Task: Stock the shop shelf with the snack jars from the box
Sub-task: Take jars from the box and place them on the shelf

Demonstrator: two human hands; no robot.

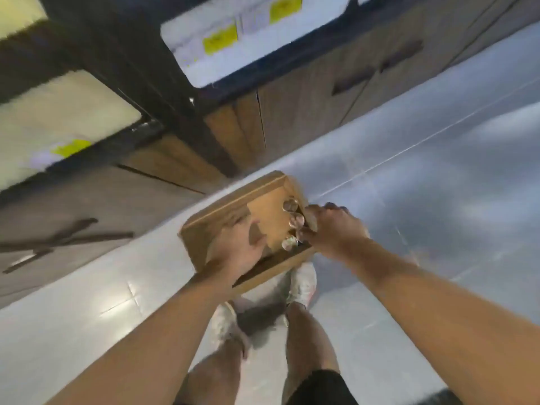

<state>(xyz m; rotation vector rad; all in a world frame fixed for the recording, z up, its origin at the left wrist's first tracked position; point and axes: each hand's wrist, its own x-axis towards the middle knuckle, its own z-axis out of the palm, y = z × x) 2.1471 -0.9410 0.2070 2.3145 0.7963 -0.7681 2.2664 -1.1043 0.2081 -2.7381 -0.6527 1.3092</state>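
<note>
The tiled floor (pixel 409 141) carries an open cardboard box (pixel 204 229) below wooden cabinets (pixel 306 112). The left hand (pixel 239 252) reaches inside, fingers too blurred to tell. The right hand (pixel 333 226) curls over the box's right edge beside three snack jars (pixel 295 220).

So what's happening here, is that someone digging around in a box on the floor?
Yes. A person is bending over an open cardboard box on the tiled floor, beside a run of cabinets. The left hand reaches inside the box, and the right hand is at its edge, next to a few jars still in the box. The picture is blurred, so neither grip is clear.
</note>
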